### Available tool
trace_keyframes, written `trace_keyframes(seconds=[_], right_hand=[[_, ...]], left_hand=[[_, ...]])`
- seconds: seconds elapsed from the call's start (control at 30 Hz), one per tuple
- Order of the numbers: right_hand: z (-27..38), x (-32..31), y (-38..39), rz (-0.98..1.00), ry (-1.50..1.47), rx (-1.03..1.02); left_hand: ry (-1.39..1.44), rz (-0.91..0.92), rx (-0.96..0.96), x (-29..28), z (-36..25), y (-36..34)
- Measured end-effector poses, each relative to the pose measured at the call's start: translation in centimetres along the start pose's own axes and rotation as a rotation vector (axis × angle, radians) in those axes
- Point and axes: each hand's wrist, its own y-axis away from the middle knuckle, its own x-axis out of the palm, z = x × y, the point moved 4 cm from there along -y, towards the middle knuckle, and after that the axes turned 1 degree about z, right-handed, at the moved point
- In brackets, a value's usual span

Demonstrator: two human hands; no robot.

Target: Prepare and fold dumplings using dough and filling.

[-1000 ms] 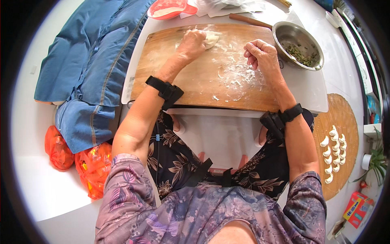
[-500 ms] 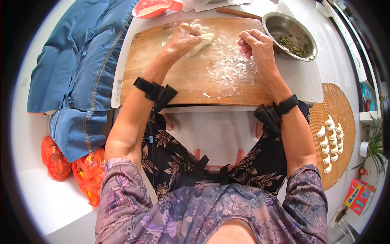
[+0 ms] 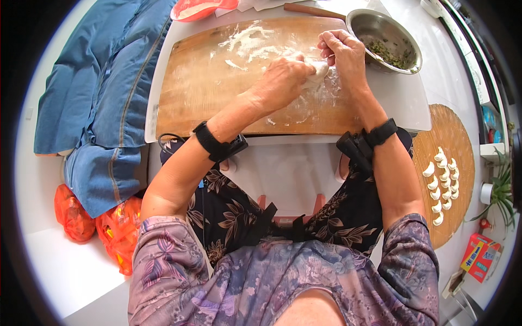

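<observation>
My left hand (image 3: 285, 79) is closed on a piece of pale, floury dough (image 3: 317, 75), right of the middle of a wooden board (image 3: 201, 89). Close beside the dough, my right hand (image 3: 346, 54) has its fingers curled in a pinch; what they hold, if anything, is hidden. White flour (image 3: 250, 39) is smeared over the far part of the board, and more lies under the dough. A steel bowl (image 3: 409, 41) with chopped green filling (image 3: 389, 53) stands just right of my right hand. From its far-left side a brown wooden rod (image 3: 312, 11) runs leftward.
Several crescent-shaped dumplings (image 3: 446, 176) lie on a round woven mat (image 3: 421, 149) at the right. A red bowl (image 3: 204, 11) stands beyond the board. Blue denim (image 3: 103, 92) and red plastic bags (image 3: 122, 231) are at the left. A plant (image 3: 503, 193) and red box (image 3: 481, 258) sit far right.
My left hand has carried the dough rightward and nearer, up to my right hand. The flour it covered at the board's far left now shows. My right hand has barely shifted.
</observation>
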Motion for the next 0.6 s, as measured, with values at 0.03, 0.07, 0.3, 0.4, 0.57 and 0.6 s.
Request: trace_keyframes(seconds=[0.03,0.07,0.3,0.4,0.57,0.6], right_hand=[[0.2,0.0,-0.1,0.0,0.013,-0.001],[0.3,0.1,-0.1,-0.001,0.025,-0.001],[0.4,0.6,-0.1,0.145,0.185,-0.071],[0.5,0.6,0.1,0.179,0.229,-0.074],[0.3,0.3,0.1,0.279,0.368,-0.15],[0.3,0.4,0.2,0.319,0.441,-0.196]], left_hand=[[0.036,-0.03,0.016,-0.3,0.1,0.6],[0.036,-0.026,0.013,-0.4,0.2,1.2],[0.006,-0.148,-0.045,-0.5,0.3,3.3],[0.073,-0.198,-0.065,-0.3,1.4,2.9],[0.566,-0.195,-0.354,-0.9,3.4,3.2],[0.572,-0.197,-0.357,-0.9,3.6,3.2]])
